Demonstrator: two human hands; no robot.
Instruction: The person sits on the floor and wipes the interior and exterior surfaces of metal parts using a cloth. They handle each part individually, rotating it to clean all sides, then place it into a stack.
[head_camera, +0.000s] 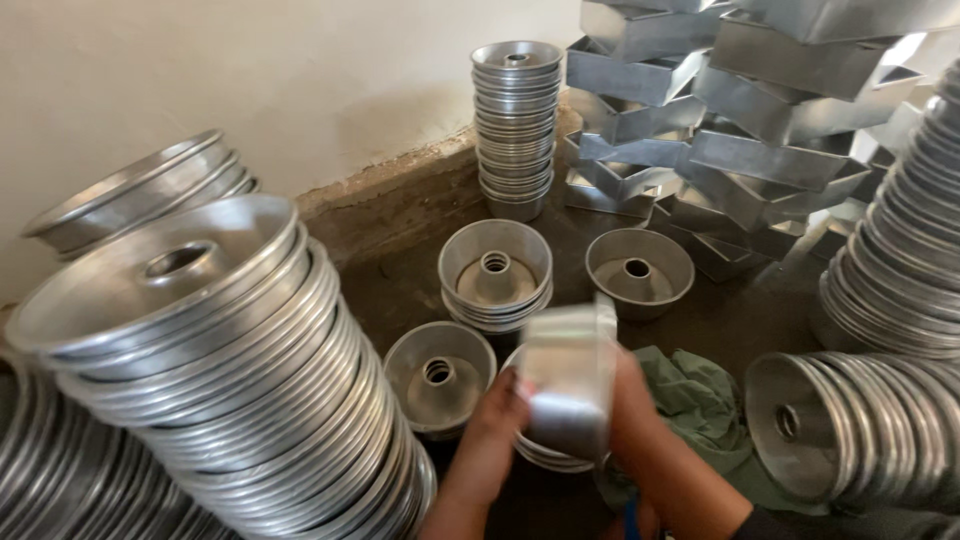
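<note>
On dark floor (740, 320) by pale wall (300, 70), 2 hands, perhaps gripping blurred tube pan (568, 385).

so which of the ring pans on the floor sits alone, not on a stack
The right one, by the square tins; the middle pan tops a short stack.
</note>
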